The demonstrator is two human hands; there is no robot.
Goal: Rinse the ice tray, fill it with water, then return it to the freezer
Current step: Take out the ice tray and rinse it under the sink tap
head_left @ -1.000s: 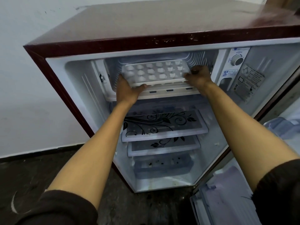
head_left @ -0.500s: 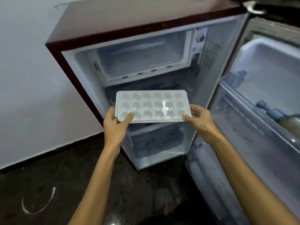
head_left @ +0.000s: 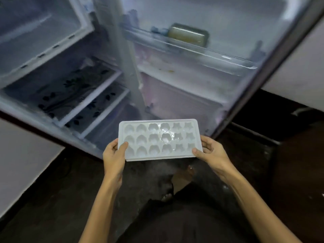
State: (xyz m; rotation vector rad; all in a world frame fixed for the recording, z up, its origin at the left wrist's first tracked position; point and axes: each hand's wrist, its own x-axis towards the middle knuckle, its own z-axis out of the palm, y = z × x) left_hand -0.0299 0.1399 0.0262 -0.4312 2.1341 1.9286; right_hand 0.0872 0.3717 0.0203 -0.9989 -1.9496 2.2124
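Holding a white ice tray (head_left: 159,139) level, shaped cells facing up, left hand (head_left: 113,159) and right hand (head_left: 213,154) fingers pinching its short ends

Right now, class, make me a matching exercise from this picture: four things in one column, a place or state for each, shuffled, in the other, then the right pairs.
Things
1. ice tray
2. left hand
3. yellowish container
4. fridge door

Places or states
A. swung open
B. sits on the upper door shelf
C. held level in front of the fridge, cavities facing up
D. grips the tray's left end, thumb on top

Pairs: 1-C, 2-D, 3-B, 4-A
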